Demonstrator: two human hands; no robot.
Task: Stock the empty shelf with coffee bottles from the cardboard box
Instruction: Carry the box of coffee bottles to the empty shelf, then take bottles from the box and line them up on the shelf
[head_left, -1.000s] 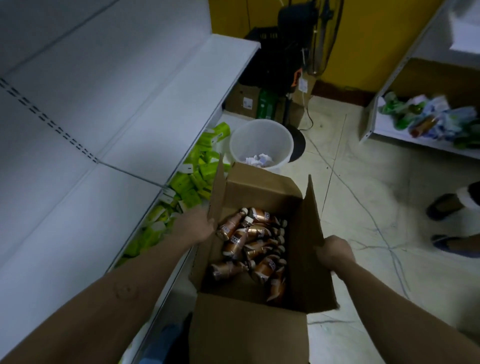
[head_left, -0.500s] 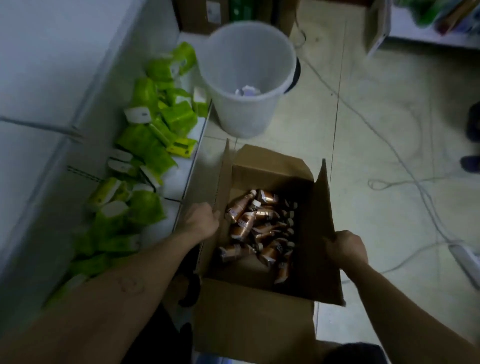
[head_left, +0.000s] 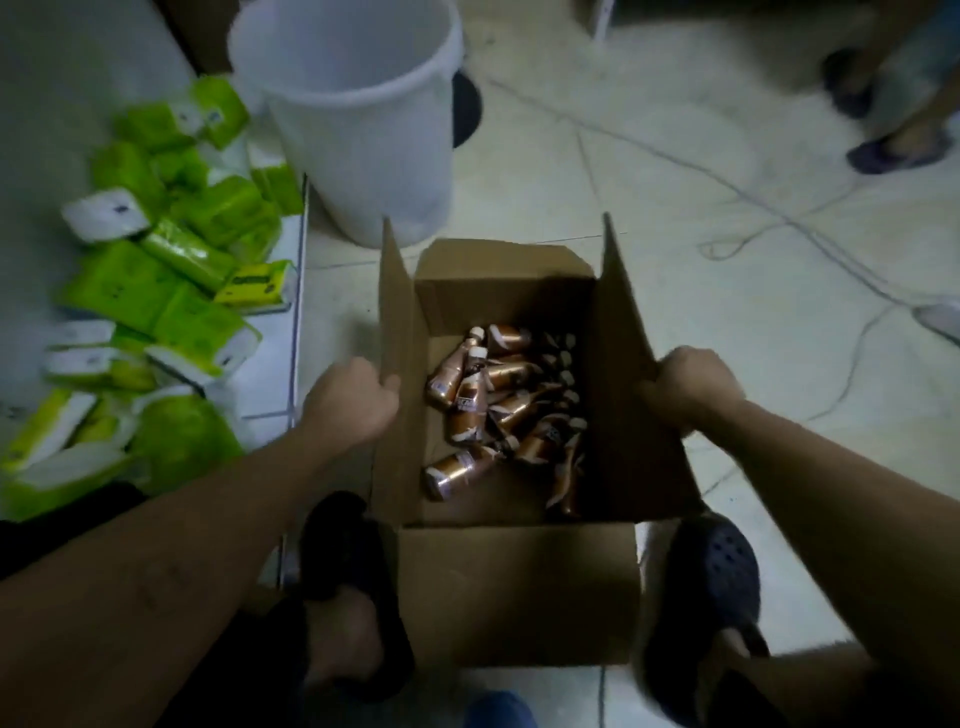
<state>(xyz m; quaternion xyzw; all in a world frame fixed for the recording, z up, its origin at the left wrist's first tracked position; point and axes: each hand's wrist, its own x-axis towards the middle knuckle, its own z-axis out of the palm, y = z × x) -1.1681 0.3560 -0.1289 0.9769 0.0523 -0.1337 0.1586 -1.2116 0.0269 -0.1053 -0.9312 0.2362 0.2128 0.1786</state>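
An open brown cardboard box (head_left: 519, 582) sits low over the floor between my feet, its flaps standing up. Inside lie several copper-coloured coffee bottles (head_left: 498, 410) with white caps, jumbled on their sides. My left hand (head_left: 353, 400) grips the box's left flap. On the right flap my right hand (head_left: 691, 387) is closed around the edge. The upper shelf is out of view.
A low white shelf (head_left: 270, 364) at the left holds green and white packets (head_left: 156, 291). A white plastic bin (head_left: 358, 119) stands just beyond the box. Cables (head_left: 779, 218) run across the tiled floor. Another person's sandalled feet (head_left: 893, 140) are at the top right.
The box has come down toward the floor with both hands still on its flaps. My view has tilted further down, so the upper shelf has left the frame and my feet show.
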